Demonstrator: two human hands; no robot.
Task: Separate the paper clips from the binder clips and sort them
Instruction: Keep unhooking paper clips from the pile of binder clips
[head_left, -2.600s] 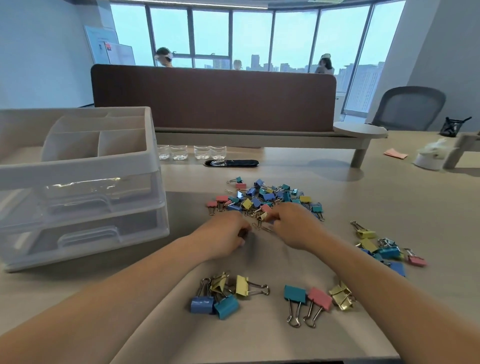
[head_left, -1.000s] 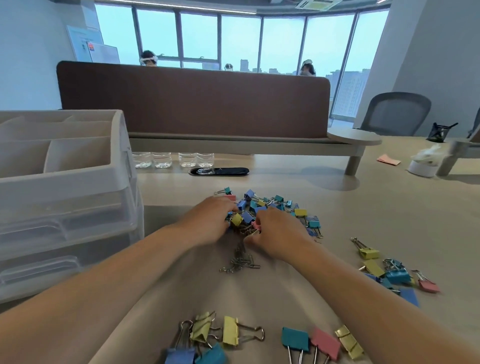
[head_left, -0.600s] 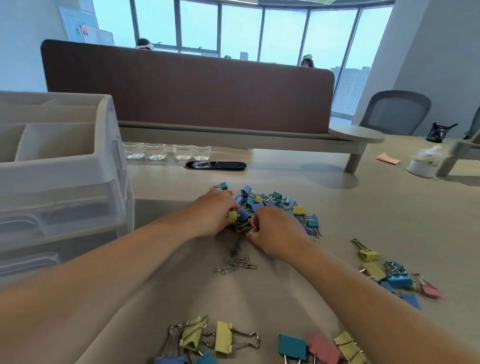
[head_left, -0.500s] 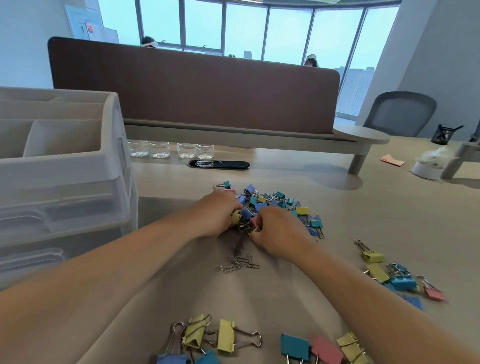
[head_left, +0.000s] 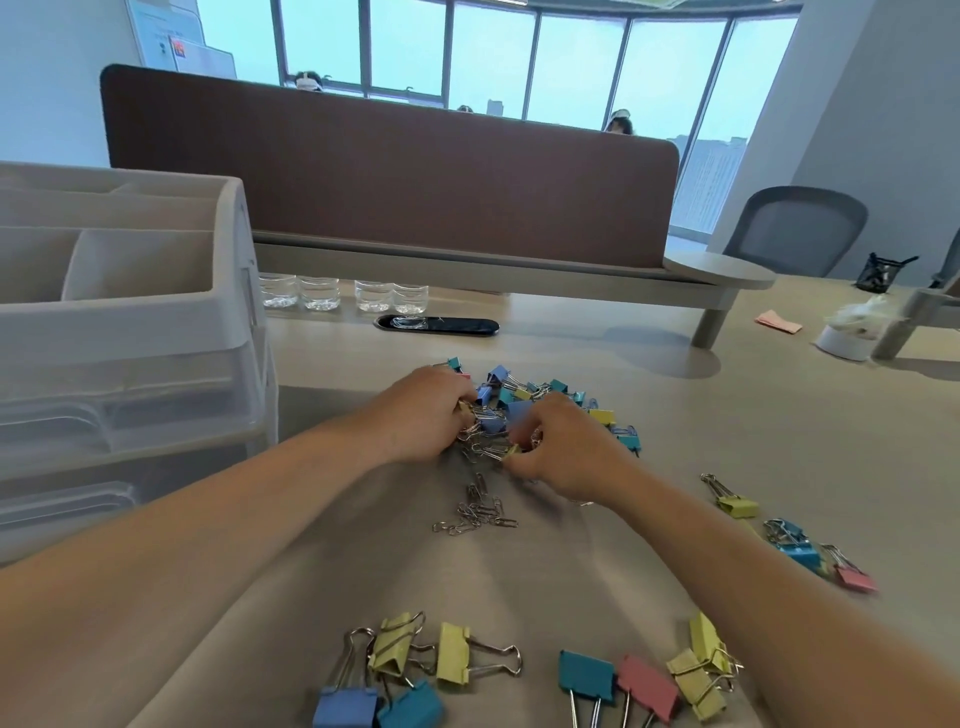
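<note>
A mixed pile of small coloured binder clips and silver paper clips (head_left: 524, 402) lies mid-table. My left hand (head_left: 421, 415) rests on its left edge with the fingertips curled into the clips; what they hold is hidden. My right hand (head_left: 566, 449) is at the pile's near right side, thumb and fingers pinching a small yellow binder clip (head_left: 511, 449). Just in front of the hands lies a small heap of loose paper clips (head_left: 475, 514). Large binder clips sit near the front edge in a left group (head_left: 410, 665) and a middle group (head_left: 644, 680).
A white drawer organizer (head_left: 130, 322) with open top compartments stands at the left. More binder clips (head_left: 795, 543) lie at the right. Behind the pile are a black cable port (head_left: 439, 325), several small glasses (head_left: 343, 293) and a brown desk divider (head_left: 389, 171).
Both hands have moved away from me into the mixed pile. A small heap of paper clips now lies on the table in front of them where the hands were 2.6 s ago.
</note>
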